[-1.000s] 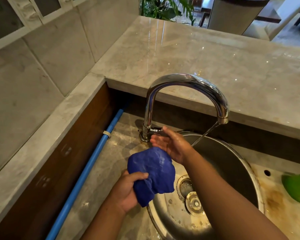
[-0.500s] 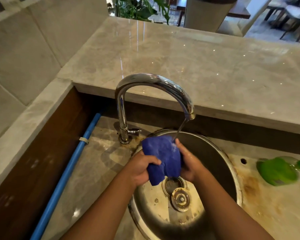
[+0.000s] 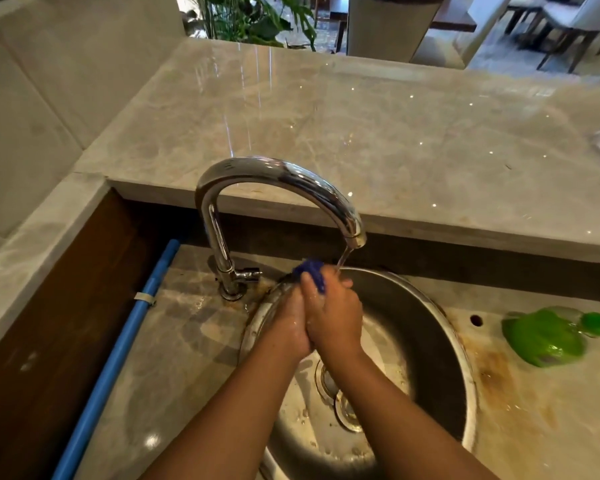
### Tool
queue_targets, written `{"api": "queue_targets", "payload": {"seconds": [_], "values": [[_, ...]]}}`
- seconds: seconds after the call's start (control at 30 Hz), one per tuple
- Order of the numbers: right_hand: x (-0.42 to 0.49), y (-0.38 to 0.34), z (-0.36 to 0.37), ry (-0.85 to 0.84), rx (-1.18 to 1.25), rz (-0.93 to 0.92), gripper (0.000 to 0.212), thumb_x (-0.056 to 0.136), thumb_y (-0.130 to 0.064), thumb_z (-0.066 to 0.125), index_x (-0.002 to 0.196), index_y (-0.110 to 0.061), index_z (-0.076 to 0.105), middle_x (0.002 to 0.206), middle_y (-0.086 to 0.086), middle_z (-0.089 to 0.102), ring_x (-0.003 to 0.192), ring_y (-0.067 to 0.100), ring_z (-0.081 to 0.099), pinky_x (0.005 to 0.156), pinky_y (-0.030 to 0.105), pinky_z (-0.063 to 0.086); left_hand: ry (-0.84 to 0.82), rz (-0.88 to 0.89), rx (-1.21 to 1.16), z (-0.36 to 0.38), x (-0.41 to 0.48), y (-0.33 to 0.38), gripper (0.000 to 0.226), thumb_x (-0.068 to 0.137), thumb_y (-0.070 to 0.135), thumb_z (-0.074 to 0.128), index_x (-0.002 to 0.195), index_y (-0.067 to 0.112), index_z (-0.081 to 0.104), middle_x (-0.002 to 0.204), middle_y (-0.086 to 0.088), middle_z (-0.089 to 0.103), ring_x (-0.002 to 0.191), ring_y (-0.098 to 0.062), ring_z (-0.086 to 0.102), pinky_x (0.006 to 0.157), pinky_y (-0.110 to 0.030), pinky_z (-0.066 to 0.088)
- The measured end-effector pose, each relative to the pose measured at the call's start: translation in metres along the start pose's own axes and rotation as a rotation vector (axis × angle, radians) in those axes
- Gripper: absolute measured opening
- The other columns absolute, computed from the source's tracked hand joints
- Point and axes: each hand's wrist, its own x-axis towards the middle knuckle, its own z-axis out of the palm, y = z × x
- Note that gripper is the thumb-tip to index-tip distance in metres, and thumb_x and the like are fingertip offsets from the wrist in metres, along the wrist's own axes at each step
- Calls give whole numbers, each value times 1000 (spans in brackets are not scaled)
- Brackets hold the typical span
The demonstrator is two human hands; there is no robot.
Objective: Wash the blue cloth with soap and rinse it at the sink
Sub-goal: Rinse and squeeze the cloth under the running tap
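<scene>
left hand (image 3: 286, 323), right hand (image 3: 335, 315) clasping blue cloth (image 3: 313, 271), tap (image 3: 278, 173) running, round sink (image 3: 462, 358)

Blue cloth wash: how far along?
Done: the curved chrome faucet runs, its stream landing at the hands. In hand: the left hand and right hand squeeze the crumpled blue cloth between them over the round steel sink. Left: no lather shows, and the green plastic bottle, possibly soap, lies untouched on the counter, so soaping and a final rinse likely remain.

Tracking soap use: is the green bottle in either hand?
No: green bottle lies on the counter; left hand and right hand squeeze the blue cloth.
</scene>
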Motion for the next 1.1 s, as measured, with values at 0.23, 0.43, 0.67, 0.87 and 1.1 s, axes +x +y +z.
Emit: {"api": "queue_targets", "payload": {"seconds": [0.23,0.43,0.67,0.87,1.1], "values": [[37,46,-1,2,86,274,28,102,-37,46,115,-16,60,103,9,70,98,32,67,83,42,54,14,127,79,-25,-3,-17,37,96,30,59,126,9,58,121,-19,69,111,-35,66,104,-54,47],[12,16,-11,95,349,66,15,101,-30,51,91,-22,59,79,-6,63,71,3,60,63,18,48,114,27,-10,-20,11,7,35,93,48,59,114,20,61,111,-14,68,102,-35,64,91,-50,52],[41,49,3,51,-49,220,31,101,-40,43,110,-15,60,94,11,69,87,32,68,75,42,55,-88,69,-36,-11,-11,-20,35,100,36,50,120,11,63,109,-17,73,102,-30,69,90,-46,53],[52,55,-20,3,306,238,28,101,-37,48,109,-14,63,94,4,67,87,18,65,73,32,50,27,213,75,-21,10,-14,49,93,44,59,133,15,54,127,-16,66,111,-33,67,96,-53,53],[-11,1,2,-58,107,-73,31,99,-43,45,98,-17,63,87,3,68,78,20,62,69,37,48,-38,-72,-214,-8,0,-8,48,96,46,52,120,6,61,111,-18,69,104,-31,64,89,-40,49]]}}
